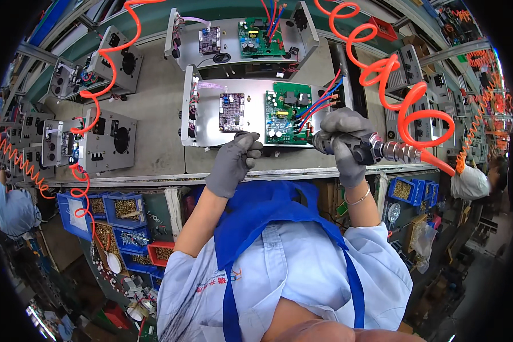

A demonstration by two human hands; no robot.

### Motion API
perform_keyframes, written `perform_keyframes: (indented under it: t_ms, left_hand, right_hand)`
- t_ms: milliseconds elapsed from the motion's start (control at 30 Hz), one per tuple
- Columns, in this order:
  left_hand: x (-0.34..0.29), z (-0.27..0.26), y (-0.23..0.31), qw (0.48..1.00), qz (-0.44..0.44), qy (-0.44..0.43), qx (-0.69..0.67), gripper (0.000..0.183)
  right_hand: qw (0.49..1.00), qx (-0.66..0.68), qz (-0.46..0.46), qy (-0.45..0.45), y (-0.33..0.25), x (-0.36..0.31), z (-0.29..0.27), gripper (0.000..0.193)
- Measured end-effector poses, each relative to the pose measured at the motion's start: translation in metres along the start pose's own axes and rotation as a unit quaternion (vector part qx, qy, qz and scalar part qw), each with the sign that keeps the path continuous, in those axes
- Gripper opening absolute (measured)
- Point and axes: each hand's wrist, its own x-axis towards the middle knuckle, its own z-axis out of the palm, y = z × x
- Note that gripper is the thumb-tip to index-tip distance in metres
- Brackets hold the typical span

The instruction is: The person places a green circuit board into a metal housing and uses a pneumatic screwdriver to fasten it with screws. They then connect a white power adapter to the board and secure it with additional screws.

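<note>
A grey-gloved hand, my left hand [235, 163], is at the near edge of an open metal chassis [211, 119], its fingers curled closed; whatever they may hold is hidden. My right hand [347, 124], gloved too, grips an air screwdriver [376, 149] lying sideways, its front end by the near right corner of a green circuit board [288, 108]. An orange coiled hose [433, 157] leads off the tool's rear. Left of the green board, a smaller purple-black board [232, 112] is on the chassis plate. Red and blue wires [322, 105] rise from the green board's right side.
Behind stands a second chassis [228, 54] with similar boards. Grey housings [114, 139] fill the bench's left; another orange coiled hose [113, 68] hangs there. Blue bins [125, 208] of small brass-coloured parts sit below the bench edge. People work at both sides.
</note>
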Motion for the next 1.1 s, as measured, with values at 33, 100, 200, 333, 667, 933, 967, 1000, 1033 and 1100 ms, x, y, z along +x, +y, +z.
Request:
perform_keyframes:
  t_ms: [33,100,200,333,667,933,967,1000,1033,1100]
  left_hand:
    - [-0.001,0.0,0.0,1.0,0.0,0.001,0.001,0.032]
    - [-0.002,-0.001,0.0,1.0,0.0,0.002,0.003,0.032]
    - [-0.003,-0.004,0.0,1.0,-0.005,-0.014,-0.002,0.032]
    - [-0.002,-0.011,0.0,0.999,-0.019,-0.036,-0.015,0.033]
    - [-0.036,-0.037,-0.008,0.999,0.038,0.01,0.009,0.035]
    - [-0.132,-0.108,-0.044,0.96,0.24,0.113,-0.089,0.033]
    - [-0.143,-0.136,-0.057,0.952,0.266,0.12,-0.091,0.036]
    - [-0.165,-0.151,-0.063,0.94,0.289,0.153,-0.102,0.037]
    - [-0.193,-0.161,-0.069,0.925,0.31,0.187,-0.113,0.038]
    - [-0.248,-0.172,-0.079,0.873,0.368,0.315,-0.055,0.039]
  right_hand:
    - [1.0,0.009,0.001,-0.023,0.001,0.001,0.001,0.028]
    - [0.997,0.028,0.004,-0.07,-0.002,0.009,0.004,0.027]
    - [0.99,0.07,0.101,-0.073,-0.007,0.015,0.01,0.027]
    - [0.987,0.043,0.153,-0.012,0.001,0.015,0.012,0.029]
    - [0.979,-0.013,0.201,0.012,-0.001,-0.001,0.011,0.038]
    - [0.874,0.401,0.267,-0.066,-0.021,0.074,-0.146,0.035]
    - [0.838,0.461,0.265,-0.12,-0.016,0.078,-0.161,0.033]
    - [0.854,0.415,0.29,-0.123,-0.004,0.072,-0.189,0.033]
    - [0.896,0.273,0.347,-0.036,0.005,0.061,-0.2,0.031]
    - [0.889,0.03,0.456,0.042,0.029,0.033,-0.211,0.027]
